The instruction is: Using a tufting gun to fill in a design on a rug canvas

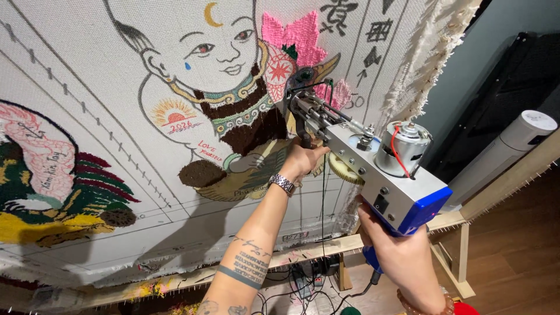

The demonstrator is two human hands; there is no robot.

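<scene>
Closest to the lens, the right hand (402,256) wraps the blue grip of the tufting gun (373,169), bearing its weight. Ahead, the left hand (300,160) clasps the front handle, steadying the needle against the stretched cloth (87,87) beside brown tufting.

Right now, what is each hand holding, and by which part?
Both hold the silver-and-blue tufting gun: right hand on its rear blue grip, left hand on the front handle.
</scene>
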